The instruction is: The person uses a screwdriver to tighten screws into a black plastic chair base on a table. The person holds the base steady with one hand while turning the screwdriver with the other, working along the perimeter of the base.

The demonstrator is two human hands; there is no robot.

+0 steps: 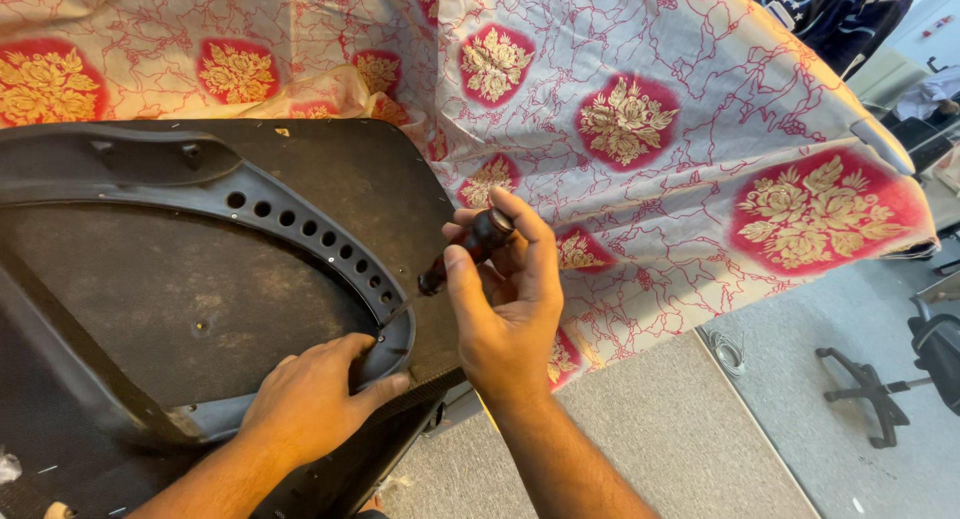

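A dark, dusty chair seat (170, 289) lies upside down on a cloth-covered table. A grey plastic frame (300, 224) with a row of round holes curves across its underside. My left hand (310, 399) presses on the frame's lower corner near the seat's edge. My right hand (505, 299) grips a screwdriver (465, 251) by its dark handle. The thin shaft slants down to the left, with its tip at a screw point on the frame just above my left hand's fingers.
A cream tablecloth (640, 119) with red and gold flower patches drapes over the table's edge. A black five-legged chair base (865, 389) stands on the grey carpet at the right. A coil of wire (728, 351) lies on the floor.
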